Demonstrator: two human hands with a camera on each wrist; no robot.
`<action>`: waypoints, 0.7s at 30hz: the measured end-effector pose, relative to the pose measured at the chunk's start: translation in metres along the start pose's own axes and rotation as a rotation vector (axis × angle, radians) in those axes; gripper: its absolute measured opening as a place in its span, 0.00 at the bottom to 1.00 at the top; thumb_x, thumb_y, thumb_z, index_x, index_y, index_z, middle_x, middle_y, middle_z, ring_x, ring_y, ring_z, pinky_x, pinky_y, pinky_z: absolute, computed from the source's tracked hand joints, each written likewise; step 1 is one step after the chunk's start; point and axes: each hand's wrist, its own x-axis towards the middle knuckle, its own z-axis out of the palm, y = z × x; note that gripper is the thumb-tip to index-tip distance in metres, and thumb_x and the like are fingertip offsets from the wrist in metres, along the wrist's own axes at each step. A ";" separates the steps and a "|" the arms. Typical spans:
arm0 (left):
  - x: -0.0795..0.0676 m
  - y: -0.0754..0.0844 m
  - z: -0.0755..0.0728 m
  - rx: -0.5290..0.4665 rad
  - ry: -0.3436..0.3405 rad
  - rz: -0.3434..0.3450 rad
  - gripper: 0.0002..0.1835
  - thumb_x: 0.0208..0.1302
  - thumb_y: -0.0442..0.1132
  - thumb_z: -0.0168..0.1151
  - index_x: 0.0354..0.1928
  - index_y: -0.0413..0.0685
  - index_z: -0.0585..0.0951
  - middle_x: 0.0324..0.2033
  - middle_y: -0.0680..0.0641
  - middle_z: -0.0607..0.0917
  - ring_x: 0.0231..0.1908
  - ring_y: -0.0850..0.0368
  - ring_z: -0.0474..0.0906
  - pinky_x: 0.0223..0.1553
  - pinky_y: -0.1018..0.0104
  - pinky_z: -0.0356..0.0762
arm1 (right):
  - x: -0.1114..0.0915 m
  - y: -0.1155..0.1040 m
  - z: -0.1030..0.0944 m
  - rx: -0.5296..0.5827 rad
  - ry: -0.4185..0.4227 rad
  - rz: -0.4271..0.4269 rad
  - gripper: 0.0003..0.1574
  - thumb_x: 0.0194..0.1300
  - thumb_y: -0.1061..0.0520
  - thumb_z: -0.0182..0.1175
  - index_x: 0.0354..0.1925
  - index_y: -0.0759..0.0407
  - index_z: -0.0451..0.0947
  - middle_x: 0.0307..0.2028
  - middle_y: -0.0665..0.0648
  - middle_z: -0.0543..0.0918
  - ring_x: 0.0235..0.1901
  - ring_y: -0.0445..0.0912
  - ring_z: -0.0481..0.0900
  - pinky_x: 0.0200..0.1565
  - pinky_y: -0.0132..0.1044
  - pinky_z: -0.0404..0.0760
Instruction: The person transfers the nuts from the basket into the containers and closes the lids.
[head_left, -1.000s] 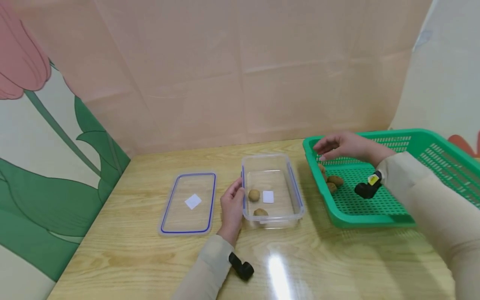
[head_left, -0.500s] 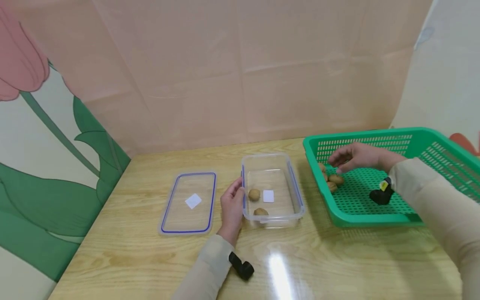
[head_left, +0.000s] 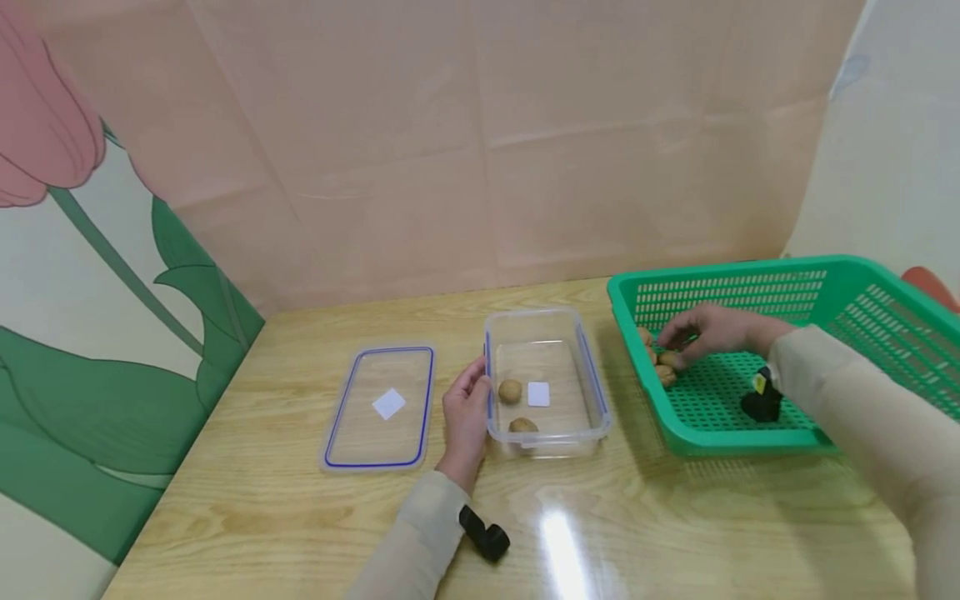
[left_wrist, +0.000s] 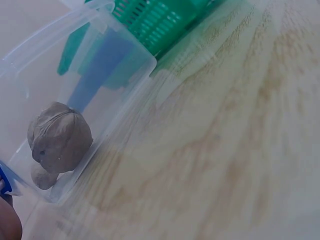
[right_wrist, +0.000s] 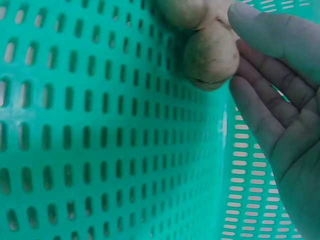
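In the head view my left hand [head_left: 465,417] grips the left side of a clear plastic box [head_left: 596,392]. Two walnuts lie inside the box, one walnut [head_left: 510,391] beside a white square and the other walnut [head_left: 522,426] by the near wall. My right hand [head_left: 712,329] reaches down into the green basket [head_left: 750,442], thumb and fingers about a walnut [head_left: 668,359]. Other walnuts [head_left: 664,377] cluster along the basket's left wall. The right wrist view shows the thumb on one walnut and another walnut [right_wrist: 212,57] close to the fingertips; the exact contact is partly hidden.
A clear lid [head_left: 378,408] with a blue seal and a white square lies left of the box. All stand on a wood-grain table [head_left: 285,517]. Behind rises a pinkish sheet [head_left: 375,167]; a painted wall with a tulip [head_left: 45,100] is at left.
My right hand moves from over the basket's left rim, first rightward, then down to the walnuts, where thumb and fingers come together on one. The left hand stays at the box.
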 end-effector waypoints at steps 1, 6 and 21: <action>0.000 0.000 0.000 0.004 0.000 0.000 0.18 0.60 0.33 0.54 0.53 0.45 0.79 0.50 0.41 0.81 0.42 0.57 0.75 0.43 0.72 0.74 | 0.001 0.001 0.001 0.002 -0.006 0.005 0.27 0.51 0.56 0.68 0.48 0.66 0.77 0.47 0.63 0.80 0.47 0.54 0.77 0.42 0.38 0.79; -0.001 0.001 0.000 0.000 -0.007 -0.002 0.18 0.60 0.33 0.54 0.53 0.45 0.79 0.50 0.40 0.81 0.42 0.55 0.76 0.43 0.72 0.75 | 0.005 0.006 0.003 0.024 -0.027 0.032 0.27 0.49 0.55 0.69 0.47 0.64 0.77 0.48 0.62 0.79 0.49 0.54 0.75 0.45 0.42 0.79; -0.002 0.003 -0.001 -0.013 -0.016 -0.031 0.18 0.61 0.33 0.53 0.53 0.47 0.79 0.51 0.46 0.81 0.46 0.56 0.75 0.49 0.68 0.74 | 0.009 0.007 0.005 -0.050 -0.017 0.033 0.23 0.50 0.55 0.69 0.45 0.62 0.78 0.47 0.62 0.80 0.50 0.57 0.75 0.46 0.47 0.78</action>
